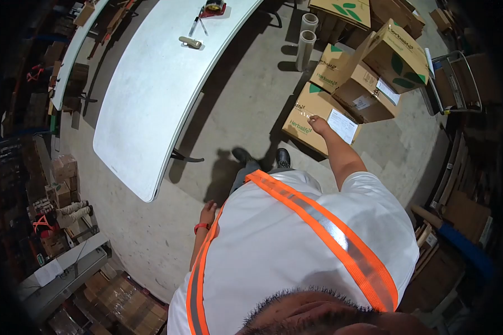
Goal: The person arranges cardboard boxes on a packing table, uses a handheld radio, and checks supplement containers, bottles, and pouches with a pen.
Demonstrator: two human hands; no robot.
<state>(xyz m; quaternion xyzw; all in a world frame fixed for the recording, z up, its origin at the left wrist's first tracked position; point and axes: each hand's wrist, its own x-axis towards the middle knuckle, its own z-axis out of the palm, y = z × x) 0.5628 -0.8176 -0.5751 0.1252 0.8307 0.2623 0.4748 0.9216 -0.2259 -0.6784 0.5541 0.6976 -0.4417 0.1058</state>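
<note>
Right fingers [312,119] curled at the top of the Herbalife carton [316,138], down on the floor [246,106], grip impossible to tell! Left fingers [210,205] hang loose, empty. Stiff cardboard, likely weighty if full: best taken under opposite bottom edges.

Table [145,111] left, boxes [349,92] right; rolls [304,53] between. Tape dispenser [214,8], apparently, on table's far end.

Box [309,135] is matt cardbd w/ paper label [342,126], tbl [145,111] smooth plastic, flr [145,234] concrete.
</note>
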